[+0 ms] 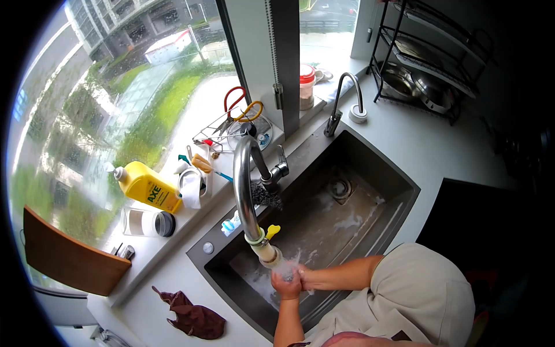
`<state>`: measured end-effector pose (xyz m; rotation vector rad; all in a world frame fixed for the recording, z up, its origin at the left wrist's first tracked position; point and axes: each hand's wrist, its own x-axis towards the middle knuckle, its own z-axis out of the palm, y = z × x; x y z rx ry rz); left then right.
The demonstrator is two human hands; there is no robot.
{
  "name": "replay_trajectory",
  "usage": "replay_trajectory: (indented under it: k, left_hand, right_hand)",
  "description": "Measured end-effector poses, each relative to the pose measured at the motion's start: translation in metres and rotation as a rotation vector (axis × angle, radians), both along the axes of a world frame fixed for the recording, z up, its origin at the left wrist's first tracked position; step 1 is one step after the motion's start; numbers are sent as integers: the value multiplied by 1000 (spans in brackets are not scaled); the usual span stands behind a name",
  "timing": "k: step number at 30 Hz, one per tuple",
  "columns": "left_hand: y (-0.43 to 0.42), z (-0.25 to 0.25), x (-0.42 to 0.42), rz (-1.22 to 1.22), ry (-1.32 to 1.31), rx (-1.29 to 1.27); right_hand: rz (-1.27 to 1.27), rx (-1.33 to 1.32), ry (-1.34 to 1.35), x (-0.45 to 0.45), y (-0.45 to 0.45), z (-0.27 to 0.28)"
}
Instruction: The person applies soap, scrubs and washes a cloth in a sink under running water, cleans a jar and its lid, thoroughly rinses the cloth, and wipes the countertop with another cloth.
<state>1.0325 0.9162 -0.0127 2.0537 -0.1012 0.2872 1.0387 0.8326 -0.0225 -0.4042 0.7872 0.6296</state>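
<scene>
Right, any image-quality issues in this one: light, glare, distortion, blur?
Head view: wide-angle distortion, the sink edges bowing, black corners around the frame; head view: bright daylight through the window, the dish rack side dim; head view: glints on the faucet; head view: splashing water obscures finger detail on left hand and right hand.
</scene>
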Motion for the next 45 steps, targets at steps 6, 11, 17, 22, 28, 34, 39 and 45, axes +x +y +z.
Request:
replay_trajectory:
  k: [6,11,17,22,28,34,39,45]
  left_hand:
    - [-6,-16,11,130,192,-262]
    - [-7,-52,10,205,292,-913]
    - [-5,-13,2,404,874,-1064]
    - [1,-74,-9,235,1053,-1558]
    - [-26,-59,-1,476,1008,-1541]
    - [20,-143,-12,-65,794,-1784]
    - [-3,-56,9,220,984,-1619]
    - [7,-49,8,143,989,-1603]
  right_hand:
    - [-4,-310,-201,7,2,-24]
    - [230,-824,-283,24,0,-119]
    - [303,-1096,-314,23,-12,-53]
    - [442,-1310,-947,-15,8,-26]
    - [844,-1452,-872,33,-16,7]
    - [678,-1535,-1252,19,-10,26]
    - [569,-1291,-1030,32,-27,-80]
    - [599,-1375,-1066,5,2,-12]
